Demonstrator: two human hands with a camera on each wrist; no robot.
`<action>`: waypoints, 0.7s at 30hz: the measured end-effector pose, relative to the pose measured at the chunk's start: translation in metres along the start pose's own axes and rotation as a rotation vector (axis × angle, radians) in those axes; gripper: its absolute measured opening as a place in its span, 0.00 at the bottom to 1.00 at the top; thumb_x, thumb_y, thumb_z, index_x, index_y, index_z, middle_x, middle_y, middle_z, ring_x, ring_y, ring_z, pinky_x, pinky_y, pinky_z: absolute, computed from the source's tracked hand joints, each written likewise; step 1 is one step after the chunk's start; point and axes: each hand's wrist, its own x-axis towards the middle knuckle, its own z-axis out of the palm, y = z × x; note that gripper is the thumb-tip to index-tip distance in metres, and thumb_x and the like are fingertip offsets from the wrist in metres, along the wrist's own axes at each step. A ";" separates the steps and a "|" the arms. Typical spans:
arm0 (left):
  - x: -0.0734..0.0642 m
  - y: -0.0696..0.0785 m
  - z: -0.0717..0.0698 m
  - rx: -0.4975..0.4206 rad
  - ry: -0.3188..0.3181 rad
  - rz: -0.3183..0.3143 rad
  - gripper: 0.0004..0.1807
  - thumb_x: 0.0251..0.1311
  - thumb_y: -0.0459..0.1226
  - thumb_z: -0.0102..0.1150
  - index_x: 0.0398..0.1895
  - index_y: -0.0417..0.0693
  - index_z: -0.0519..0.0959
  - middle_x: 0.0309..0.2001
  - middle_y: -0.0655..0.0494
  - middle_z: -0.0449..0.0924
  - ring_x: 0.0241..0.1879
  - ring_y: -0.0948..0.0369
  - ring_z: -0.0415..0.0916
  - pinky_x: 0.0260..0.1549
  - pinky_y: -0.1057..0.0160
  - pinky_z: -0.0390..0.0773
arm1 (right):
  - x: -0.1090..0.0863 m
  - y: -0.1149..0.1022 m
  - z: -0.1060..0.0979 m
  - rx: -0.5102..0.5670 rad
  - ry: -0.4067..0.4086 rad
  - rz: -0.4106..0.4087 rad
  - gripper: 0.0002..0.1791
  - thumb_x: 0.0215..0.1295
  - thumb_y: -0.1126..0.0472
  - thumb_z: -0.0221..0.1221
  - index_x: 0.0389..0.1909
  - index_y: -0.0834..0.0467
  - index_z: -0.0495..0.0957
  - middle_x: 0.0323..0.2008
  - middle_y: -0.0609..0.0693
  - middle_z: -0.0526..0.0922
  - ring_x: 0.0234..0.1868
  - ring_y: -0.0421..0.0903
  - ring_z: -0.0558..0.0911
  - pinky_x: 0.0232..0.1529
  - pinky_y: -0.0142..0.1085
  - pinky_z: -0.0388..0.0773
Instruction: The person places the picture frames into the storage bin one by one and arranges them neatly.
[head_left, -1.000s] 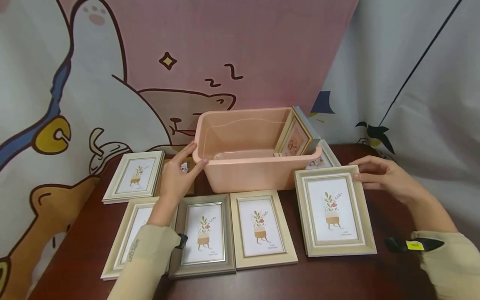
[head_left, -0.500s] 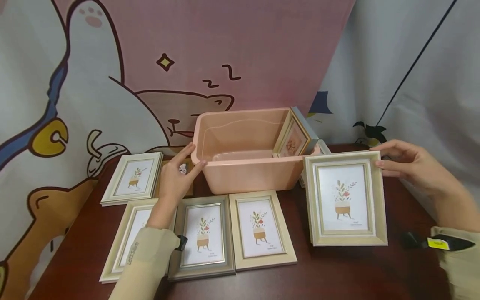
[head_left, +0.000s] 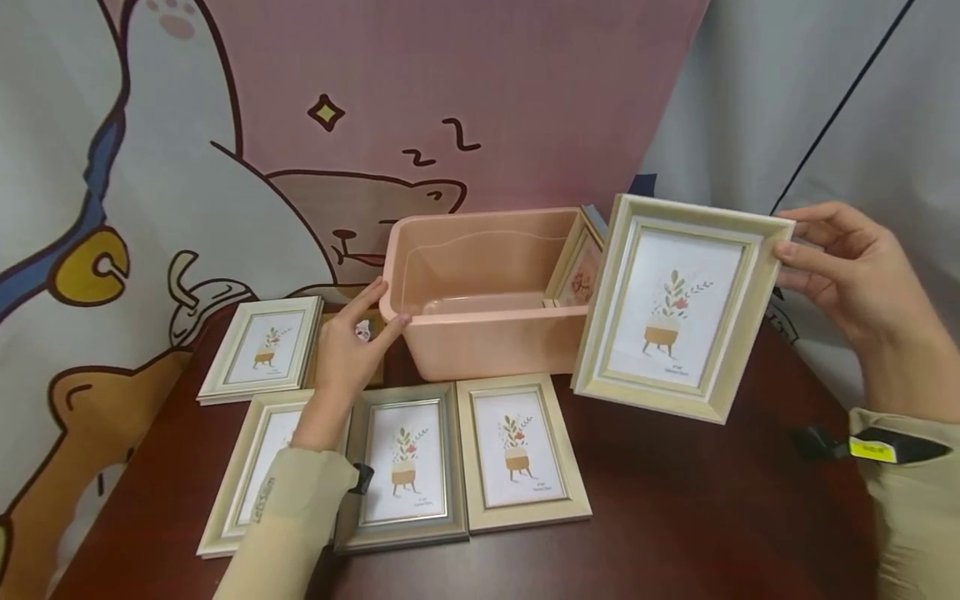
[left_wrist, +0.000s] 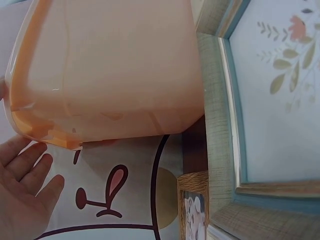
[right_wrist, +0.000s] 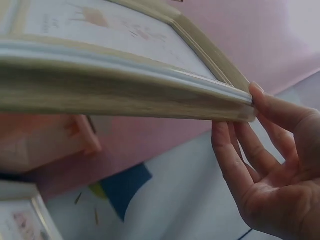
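My right hand pinches the upper right corner of a cream picture frame with a potted-plant print. The frame is tilted in the air, covering the right end of a pink plastic bin. In the right wrist view, the thumb lies on the frame's front edge and the fingers are behind it. My left hand touches the bin's front left corner, its thumb and fingers spread on the rim. The left wrist view has those fingers fairly straight against the bin's edge. Inside the bin, a gold-edged frame stands upright at the right end.
Along the front lie a cream frame partly under my left forearm, a grey-silver frame and another cream frame. A white frame lies at the left beside a small brown frame. A patterned curtain hangs behind.
My right hand has lifted the cream picture frame off the right side of the table and raised it, tilting it beside the bin. The left hand stays at the bin's corner.
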 end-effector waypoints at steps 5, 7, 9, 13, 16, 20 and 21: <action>0.000 0.000 -0.001 -0.003 0.006 0.000 0.33 0.59 0.51 0.68 0.68 0.54 0.74 0.69 0.60 0.73 0.67 0.51 0.72 0.64 0.46 0.74 | 0.017 -0.009 0.017 0.069 0.104 -0.007 0.20 0.62 0.83 0.54 0.55 0.72 0.75 0.42 0.57 0.84 0.37 0.48 0.89 0.31 0.37 0.85; 0.000 -0.001 0.000 -0.004 0.008 0.001 0.33 0.59 0.51 0.68 0.68 0.54 0.74 0.69 0.59 0.73 0.67 0.51 0.72 0.64 0.46 0.74 | 0.023 -0.013 0.023 0.084 0.140 -0.010 0.20 0.62 0.82 0.56 0.55 0.71 0.75 0.42 0.58 0.83 0.37 0.48 0.89 0.31 0.37 0.85; 0.000 0.000 0.000 -0.007 0.008 0.002 0.33 0.59 0.50 0.68 0.68 0.53 0.74 0.69 0.59 0.73 0.67 0.51 0.72 0.64 0.47 0.74 | 0.028 -0.017 0.028 0.093 0.174 -0.008 0.20 0.61 0.81 0.58 0.55 0.71 0.75 0.42 0.58 0.82 0.37 0.49 0.89 0.31 0.37 0.85; 0.000 0.000 0.001 -0.012 0.009 -0.004 0.33 0.59 0.49 0.69 0.68 0.53 0.74 0.69 0.59 0.73 0.68 0.52 0.72 0.66 0.47 0.73 | 0.038 -0.021 0.039 0.125 0.240 -0.003 0.20 0.60 0.80 0.60 0.54 0.69 0.76 0.41 0.57 0.80 0.37 0.49 0.89 0.30 0.38 0.86; -0.001 0.001 0.000 -0.015 0.010 -0.006 0.33 0.59 0.50 0.69 0.68 0.53 0.74 0.69 0.59 0.73 0.68 0.52 0.71 0.66 0.47 0.72 | 0.043 -0.021 0.049 0.159 0.295 0.002 0.20 0.59 0.79 0.62 0.53 0.68 0.77 0.41 0.57 0.80 0.36 0.51 0.89 0.30 0.39 0.86; 0.000 0.001 0.000 -0.013 0.007 0.004 0.33 0.60 0.50 0.68 0.68 0.53 0.74 0.69 0.59 0.73 0.68 0.52 0.71 0.66 0.46 0.72 | 0.049 -0.020 0.061 0.197 0.361 0.006 0.21 0.58 0.77 0.64 0.53 0.65 0.78 0.43 0.56 0.79 0.36 0.52 0.89 0.31 0.41 0.86; 0.000 0.001 0.001 -0.013 0.006 0.005 0.33 0.59 0.51 0.68 0.68 0.53 0.74 0.69 0.59 0.72 0.68 0.52 0.71 0.66 0.46 0.72 | 0.050 -0.019 0.064 0.201 0.373 0.003 0.21 0.57 0.77 0.65 0.53 0.64 0.78 0.43 0.56 0.79 0.36 0.52 0.89 0.32 0.41 0.86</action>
